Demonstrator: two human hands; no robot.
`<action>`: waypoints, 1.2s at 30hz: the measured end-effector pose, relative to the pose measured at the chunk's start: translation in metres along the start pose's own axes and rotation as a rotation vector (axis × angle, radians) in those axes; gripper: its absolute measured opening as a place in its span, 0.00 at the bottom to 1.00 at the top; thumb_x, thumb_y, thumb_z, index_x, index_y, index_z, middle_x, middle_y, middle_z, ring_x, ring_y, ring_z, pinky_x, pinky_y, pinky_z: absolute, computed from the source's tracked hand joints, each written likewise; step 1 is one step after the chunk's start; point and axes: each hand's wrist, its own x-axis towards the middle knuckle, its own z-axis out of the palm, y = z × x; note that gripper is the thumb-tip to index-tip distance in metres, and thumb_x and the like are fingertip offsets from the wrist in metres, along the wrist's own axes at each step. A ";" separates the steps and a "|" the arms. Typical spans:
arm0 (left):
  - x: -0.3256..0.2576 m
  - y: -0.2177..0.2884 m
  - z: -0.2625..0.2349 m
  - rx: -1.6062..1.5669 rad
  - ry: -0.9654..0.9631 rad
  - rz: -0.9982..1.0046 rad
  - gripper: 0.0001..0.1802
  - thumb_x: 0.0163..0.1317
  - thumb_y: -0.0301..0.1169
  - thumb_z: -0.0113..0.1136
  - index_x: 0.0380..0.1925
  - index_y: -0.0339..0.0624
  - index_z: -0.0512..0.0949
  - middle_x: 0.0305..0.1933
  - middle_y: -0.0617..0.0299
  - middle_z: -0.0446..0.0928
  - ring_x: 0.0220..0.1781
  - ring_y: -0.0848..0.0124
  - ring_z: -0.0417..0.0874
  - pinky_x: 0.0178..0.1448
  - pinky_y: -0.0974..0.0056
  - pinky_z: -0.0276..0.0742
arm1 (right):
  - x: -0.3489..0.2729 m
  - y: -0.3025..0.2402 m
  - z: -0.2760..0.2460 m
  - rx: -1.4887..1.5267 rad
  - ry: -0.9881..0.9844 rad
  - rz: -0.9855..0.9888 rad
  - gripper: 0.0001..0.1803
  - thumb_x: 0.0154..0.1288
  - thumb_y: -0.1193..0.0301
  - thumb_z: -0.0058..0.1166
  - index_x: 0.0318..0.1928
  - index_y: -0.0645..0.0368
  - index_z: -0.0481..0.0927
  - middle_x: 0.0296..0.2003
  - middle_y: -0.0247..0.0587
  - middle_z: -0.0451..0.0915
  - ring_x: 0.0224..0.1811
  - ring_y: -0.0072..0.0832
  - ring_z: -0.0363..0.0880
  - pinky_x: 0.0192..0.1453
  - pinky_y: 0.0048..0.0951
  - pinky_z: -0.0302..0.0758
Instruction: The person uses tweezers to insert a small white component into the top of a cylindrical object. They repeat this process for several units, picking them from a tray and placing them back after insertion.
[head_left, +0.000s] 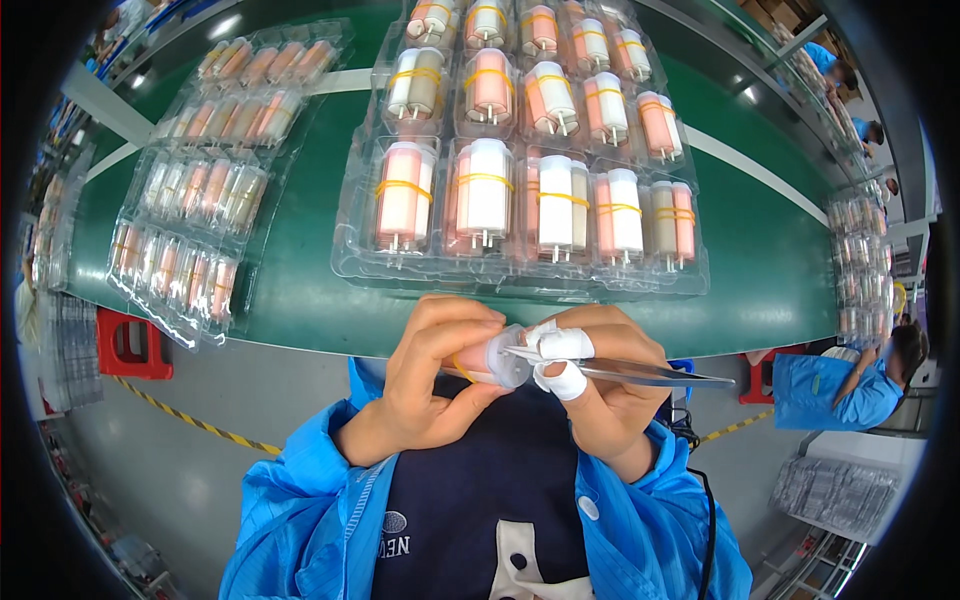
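Note:
My left hand (430, 370) is closed round a bundle of pink and white cylinders (497, 360), with a yellow rubber band about it. The bundle lies on its side, its pale round end turned toward my right hand. White tape wraps the thumb and a finger of my right hand (605, 375), which pinches a pair of metal tweezers (650, 374). The tweezers' tips touch or nearly touch the bundle's end, and their back end points right. Just beyond my hands, a clear plastic tray (350, 262) holds rows of similar banded bundles in pink, white and grey.
Another clear tray (180, 328) of bundles lies to the left on the green table (290, 300). More trays (860, 262) stand at the far right. A red stool (133, 345) is at the left, and a person in blue (840, 385) sits at the right.

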 end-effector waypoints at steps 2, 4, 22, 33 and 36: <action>0.001 0.000 -0.001 0.024 -0.008 0.004 0.29 0.47 0.23 0.71 0.50 0.33 0.70 0.48 0.45 0.72 0.47 0.57 0.75 0.47 0.61 0.74 | -0.001 0.001 0.000 0.003 0.009 0.013 0.10 0.53 0.81 0.62 0.38 0.66 0.81 0.32 0.50 0.82 0.32 0.32 0.82 0.35 0.27 0.77; 0.002 -0.001 -0.005 0.069 -0.079 0.026 0.28 0.51 0.25 0.69 0.51 0.32 0.67 0.49 0.44 0.69 0.48 0.60 0.74 0.50 0.62 0.75 | -0.001 0.002 0.001 0.002 0.017 0.017 0.10 0.53 0.80 0.62 0.38 0.66 0.81 0.32 0.50 0.82 0.32 0.32 0.82 0.35 0.26 0.77; 0.000 0.002 -0.003 0.082 -0.027 -0.008 0.28 0.47 0.24 0.70 0.49 0.33 0.70 0.48 0.45 0.72 0.46 0.58 0.75 0.48 0.61 0.73 | -0.004 0.005 0.002 0.016 0.031 0.031 0.10 0.54 0.80 0.62 0.38 0.67 0.81 0.32 0.50 0.82 0.32 0.31 0.82 0.35 0.25 0.77; 0.011 0.006 -0.009 0.323 -0.054 0.171 0.25 0.44 0.25 0.69 0.45 0.33 0.75 0.43 0.47 0.76 0.41 0.54 0.77 0.45 0.58 0.73 | 0.021 -0.007 -0.005 -0.057 -0.168 0.070 0.06 0.55 0.81 0.58 0.35 0.66 0.80 0.28 0.46 0.80 0.27 0.30 0.79 0.31 0.26 0.73; 0.008 0.003 -0.009 0.340 -0.075 0.207 0.25 0.45 0.25 0.68 0.46 0.33 0.74 0.44 0.47 0.76 0.41 0.54 0.77 0.45 0.58 0.72 | 0.029 -0.013 -0.009 -0.086 -0.259 0.148 0.05 0.55 0.80 0.58 0.34 0.65 0.80 0.27 0.44 0.79 0.27 0.30 0.78 0.30 0.26 0.71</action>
